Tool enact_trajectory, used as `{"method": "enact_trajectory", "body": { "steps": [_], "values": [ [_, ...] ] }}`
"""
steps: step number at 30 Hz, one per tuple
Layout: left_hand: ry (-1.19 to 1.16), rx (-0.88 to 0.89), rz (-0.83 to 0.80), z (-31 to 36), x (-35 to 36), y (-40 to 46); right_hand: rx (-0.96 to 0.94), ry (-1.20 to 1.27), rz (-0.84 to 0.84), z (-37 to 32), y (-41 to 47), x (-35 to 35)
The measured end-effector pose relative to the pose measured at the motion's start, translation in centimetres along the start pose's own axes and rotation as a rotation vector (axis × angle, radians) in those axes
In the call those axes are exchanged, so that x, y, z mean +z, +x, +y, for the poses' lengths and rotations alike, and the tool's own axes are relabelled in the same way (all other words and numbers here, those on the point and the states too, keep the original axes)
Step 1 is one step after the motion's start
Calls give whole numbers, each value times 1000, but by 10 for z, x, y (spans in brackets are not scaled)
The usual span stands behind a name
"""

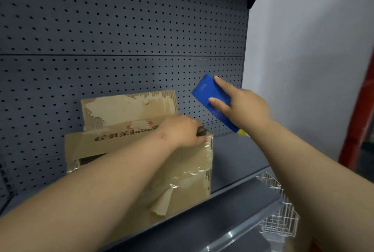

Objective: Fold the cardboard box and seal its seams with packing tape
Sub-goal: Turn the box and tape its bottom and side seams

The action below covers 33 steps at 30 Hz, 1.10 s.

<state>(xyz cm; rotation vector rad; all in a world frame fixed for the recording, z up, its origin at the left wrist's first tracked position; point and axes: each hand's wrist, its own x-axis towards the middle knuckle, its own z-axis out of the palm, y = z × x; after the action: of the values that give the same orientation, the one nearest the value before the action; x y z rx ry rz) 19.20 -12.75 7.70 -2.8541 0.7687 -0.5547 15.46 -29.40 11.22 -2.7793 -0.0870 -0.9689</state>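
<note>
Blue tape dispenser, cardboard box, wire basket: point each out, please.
blue tape dispenser (210, 97), head view, flat blue face.
cardboard box (188, 172), head view, taped front wall.
wire basket (277, 217), head view, white mesh side.

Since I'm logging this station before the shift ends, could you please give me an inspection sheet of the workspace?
Surface: grey metal shelf, box standing on it.
Job's things: worn cardboard box, top flaps open, old tape on its front; blue tape cutter held up.
Clutter: white wire basket below the shelf edge.
Grippers: left hand grips the box's top right corner; right hand holds the cutter.
Cables: nothing seen.
Surroundings: pegboard back panel, white wall, red upright.
</note>
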Motion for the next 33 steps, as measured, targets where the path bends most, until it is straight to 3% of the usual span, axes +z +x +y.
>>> {"method": "enact_trajectory", "body": {
  "steps": [6, 14, 20, 27, 33],
  "values": [
    [-114, -61, -121, 8, -3, 23, -8, -252, -98, 39, 21, 50],
    [-102, -225, -190, -12, 2, 32, -87, -231, -392, 83, 28, 150],
    [-101, -305, -173, -8, 2, 27, -241, -218, -492, 92, 26, 195],
    [-87, -412, -179, -10, 2, 20, -315, -313, -501, 99, 12, 222],
    [-102, -527, -176, -22, -6, -5, -270, -341, -570, 84, 29, 197]
  ]
}}
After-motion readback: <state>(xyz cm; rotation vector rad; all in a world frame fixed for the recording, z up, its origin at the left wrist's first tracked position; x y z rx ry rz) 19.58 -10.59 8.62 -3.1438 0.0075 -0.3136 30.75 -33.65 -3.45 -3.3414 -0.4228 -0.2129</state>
